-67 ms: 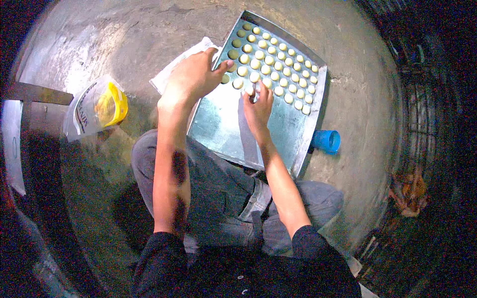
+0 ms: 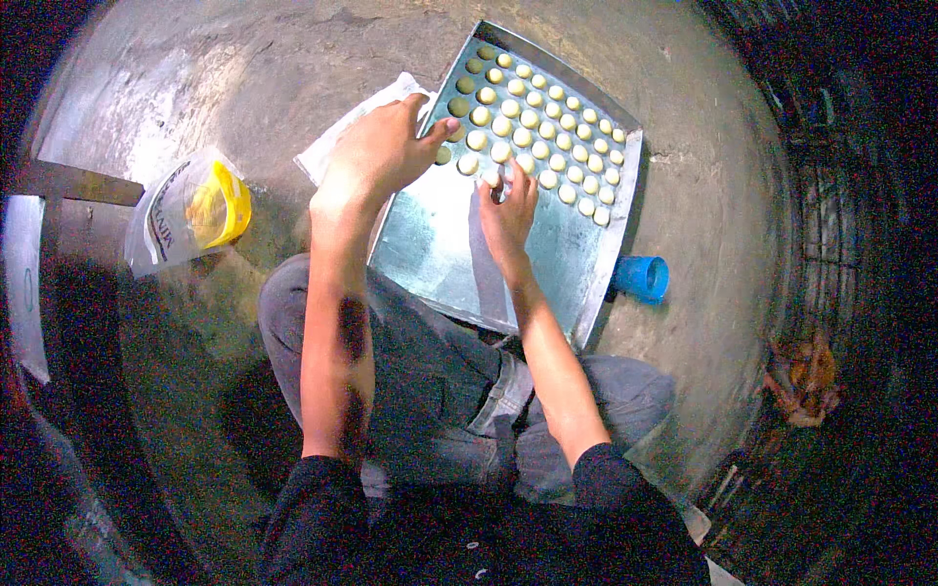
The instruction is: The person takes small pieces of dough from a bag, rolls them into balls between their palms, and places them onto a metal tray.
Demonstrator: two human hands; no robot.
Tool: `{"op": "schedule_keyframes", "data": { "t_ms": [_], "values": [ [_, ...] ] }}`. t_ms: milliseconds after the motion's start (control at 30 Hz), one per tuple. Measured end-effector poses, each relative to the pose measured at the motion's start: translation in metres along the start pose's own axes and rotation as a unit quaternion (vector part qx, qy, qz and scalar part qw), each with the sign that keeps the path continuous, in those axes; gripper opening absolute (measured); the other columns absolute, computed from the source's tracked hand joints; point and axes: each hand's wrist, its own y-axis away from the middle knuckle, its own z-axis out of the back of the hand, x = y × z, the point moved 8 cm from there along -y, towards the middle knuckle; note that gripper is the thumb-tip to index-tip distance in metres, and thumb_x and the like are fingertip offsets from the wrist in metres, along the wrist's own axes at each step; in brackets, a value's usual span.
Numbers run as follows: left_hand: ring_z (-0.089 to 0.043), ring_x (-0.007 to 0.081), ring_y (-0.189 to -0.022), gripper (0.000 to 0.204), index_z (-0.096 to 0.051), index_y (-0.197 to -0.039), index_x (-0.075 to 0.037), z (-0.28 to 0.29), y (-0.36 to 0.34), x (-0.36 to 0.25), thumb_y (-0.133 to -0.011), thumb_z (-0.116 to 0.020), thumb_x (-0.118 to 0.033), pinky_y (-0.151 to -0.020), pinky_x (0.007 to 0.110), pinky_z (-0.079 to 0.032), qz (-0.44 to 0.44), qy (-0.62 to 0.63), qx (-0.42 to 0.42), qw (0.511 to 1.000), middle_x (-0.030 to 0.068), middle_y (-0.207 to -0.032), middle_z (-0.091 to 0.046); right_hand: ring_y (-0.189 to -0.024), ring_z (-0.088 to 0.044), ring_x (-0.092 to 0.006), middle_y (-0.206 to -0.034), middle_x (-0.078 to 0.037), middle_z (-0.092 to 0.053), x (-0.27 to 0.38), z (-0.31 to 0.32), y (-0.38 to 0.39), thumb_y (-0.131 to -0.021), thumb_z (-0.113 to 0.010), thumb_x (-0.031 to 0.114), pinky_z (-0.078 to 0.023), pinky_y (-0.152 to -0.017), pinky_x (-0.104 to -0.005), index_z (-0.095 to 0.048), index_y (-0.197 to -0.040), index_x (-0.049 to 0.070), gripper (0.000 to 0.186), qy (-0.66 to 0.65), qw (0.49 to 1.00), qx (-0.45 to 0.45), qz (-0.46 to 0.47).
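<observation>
Concrete floor point(image 2: 244, 59) bears metal tray point(image 2: 459, 264); right hand point(image 2: 508, 210) grip pinches dough ball point(image 2: 495, 176), left hand point(image 2: 381, 146) open.

Metal tray point(image 2: 459, 254): square, shiny, shallow raised rim, lying flat on concrete floor, turned cornerwise before our knees. Near half bare, far half filled.

Dough balls point(image 2: 547, 122): small, round, pale yellow, set in neat diagonal rows across tray's far half, close together but apart. Rows nearest far corner look darker, in shade.

We see one ball point(image 2: 443, 154) at lower left end of rows, by tray's left rim. Another ball point(image 2: 493, 177) sits at front edge of rows, partly hidden.
</observation>
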Motion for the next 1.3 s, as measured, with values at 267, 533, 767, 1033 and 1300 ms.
{"op": "schedule_keyframes", "data": {
  "t_ms": [267, 533, 767, 1033, 1300],
  "values": [
    [-0.061, 0.0372, -0.121, 0.068, -0.058, -0.133, 0.002, 0.001, 0.002, -0.001, -0.094, -0.059, -0.054, -0.104, 0.042, -0.047, -0.011, -0.004, -0.002, 1.0, 0.0227, -0.132, -0.061, -0.117, -0.049, -0.039, -0.121, -0.02, -0.051, -0.002, -0.006, 0.008, -0.079, -0.076, 0.021, -0.04, -0.102, -0.0498, -0.044, -0.14, 0.005, 0.071, -0.059, 0.997, 0.02, -0.048],
    [-0.06, 0.0366, -0.123, 0.067, -0.057, -0.134, 0.001, 0.001, 0.003, -0.002, -0.094, -0.06, -0.053, -0.104, 0.041, -0.047, -0.011, 0.003, 0.001, 1.0, 0.0234, -0.132, -0.061, -0.116, -0.048, -0.0393, -0.118, -0.02, -0.051, -0.002, -0.005, 0.007, -0.081, -0.074, 0.025, -0.039, -0.101, -0.0522, -0.044, -0.141, 0.005, 0.069, -0.024, 0.999, 0.011, -0.045],
    [-0.061, 0.0375, -0.121, 0.068, -0.058, -0.135, -0.002, 0.001, 0.003, -0.004, -0.092, -0.062, -0.055, -0.103, 0.042, -0.048, -0.032, 0.009, -0.016, 0.999, 0.0243, -0.132, -0.061, -0.122, -0.045, -0.0418, -0.127, -0.024, -0.048, -0.006, -0.009, 0.006, -0.08, -0.074, 0.027, -0.035, -0.105, -0.0554, -0.041, -0.142, 0.005, 0.073, 0.009, 0.996, -0.005, -0.085],
    [-0.06, 0.0372, -0.123, 0.072, -0.055, -0.137, -0.002, 0.001, 0.005, -0.001, -0.091, -0.063, -0.057, -0.104, 0.042, -0.047, -0.008, 0.022, 0.015, 1.0, 0.0241, -0.134, -0.059, -0.125, -0.044, -0.0418, -0.13, -0.024, -0.047, 0.0, -0.006, 0.006, -0.079, -0.074, 0.026, -0.034, -0.107, -0.0549, -0.038, -0.144, 0.004, 0.078, 0.002, 0.997, -0.006, -0.081],
    [-0.059, 0.0375, -0.124, 0.073, -0.055, -0.138, -0.002, 0.001, 0.005, -0.003, -0.091, -0.062, -0.057, -0.104, 0.042, -0.047, -0.019, 0.017, 0.007, 1.0, 0.0232, -0.135, -0.059, -0.124, -0.045, -0.0409, -0.127, -0.023, -0.048, -0.003, -0.004, 0.009, -0.078, -0.076, 0.023, -0.035, -0.106, -0.0527, -0.041, -0.142, 0.003, 0.076, -0.034, 0.997, -0.027, -0.068]
  ]
}}
